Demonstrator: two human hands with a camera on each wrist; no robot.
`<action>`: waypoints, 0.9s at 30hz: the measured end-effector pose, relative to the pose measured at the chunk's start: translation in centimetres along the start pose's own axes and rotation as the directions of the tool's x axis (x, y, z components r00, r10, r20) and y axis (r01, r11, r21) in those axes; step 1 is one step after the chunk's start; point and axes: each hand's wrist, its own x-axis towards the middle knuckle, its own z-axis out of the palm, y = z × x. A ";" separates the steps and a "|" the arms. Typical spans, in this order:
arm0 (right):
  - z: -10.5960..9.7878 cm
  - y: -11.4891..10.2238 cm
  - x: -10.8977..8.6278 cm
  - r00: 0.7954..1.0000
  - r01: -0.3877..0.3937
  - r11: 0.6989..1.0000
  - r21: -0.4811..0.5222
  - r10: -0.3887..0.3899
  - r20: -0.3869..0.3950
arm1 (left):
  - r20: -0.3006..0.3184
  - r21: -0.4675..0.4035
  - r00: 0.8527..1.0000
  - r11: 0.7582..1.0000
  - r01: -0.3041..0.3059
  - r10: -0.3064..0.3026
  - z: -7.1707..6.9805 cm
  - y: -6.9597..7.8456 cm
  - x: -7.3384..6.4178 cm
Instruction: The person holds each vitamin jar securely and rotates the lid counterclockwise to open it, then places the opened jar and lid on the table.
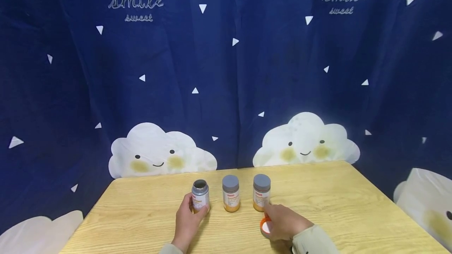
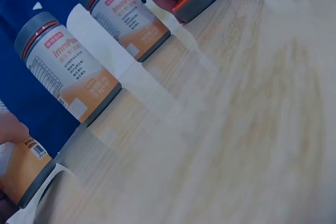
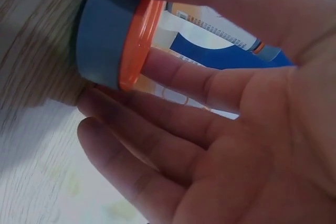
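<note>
The right hand (image 1: 287,221) pinches the grey lid (image 1: 266,227) by its rim between thumb and fingers, orange lining and white inside facing up, at the table (image 1: 141,218); whether it bears the lid's weight I cannot tell. The left hand (image 1: 188,218) grips the uncapped bottle (image 1: 200,198), upright. Between the hands stands the middle bottle (image 1: 231,194), capped; the right bottle (image 1: 261,193), also capped, is just beyond the lid. The step seems to be handling the loose lid; the next move probably calls for a steady left grip.
</note>
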 end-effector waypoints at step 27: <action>0.3 0.4 0.2 1.000 0.023 0.992 -0.128 -0.025 -0.018 | 0.020 0.044 0.998 0.998 0.052 -0.053 -0.1 -0.1 0.3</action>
